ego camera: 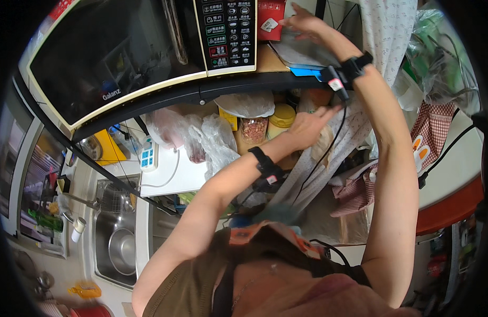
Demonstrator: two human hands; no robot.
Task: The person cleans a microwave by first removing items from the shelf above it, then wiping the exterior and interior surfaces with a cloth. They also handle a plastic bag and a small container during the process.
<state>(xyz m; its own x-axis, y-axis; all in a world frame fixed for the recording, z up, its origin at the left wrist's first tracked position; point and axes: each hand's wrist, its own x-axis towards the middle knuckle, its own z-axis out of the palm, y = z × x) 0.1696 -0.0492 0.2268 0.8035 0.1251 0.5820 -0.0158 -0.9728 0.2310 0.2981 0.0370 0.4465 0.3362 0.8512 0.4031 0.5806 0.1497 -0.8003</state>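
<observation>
My right hand reaches over the upper shelf with its fingers spread, by the side of a red box. Below it lies a flat grey sheet-like item with a blue piece at its front edge. My left hand is at the lower shelf, fingers stretched out toward a patterned curtain, and I see nothing held in it. Close to that hand are a yellow-lidded jar and a clear jar of pinkish nuts or beans. What lies under the left palm is partly hidden.
A Galanz microwave fills the upper left shelf. Beneath are plastic bags and a power strip. A steel sink is at left. A black cable hangs past the left hand; checked cloth is at right.
</observation>
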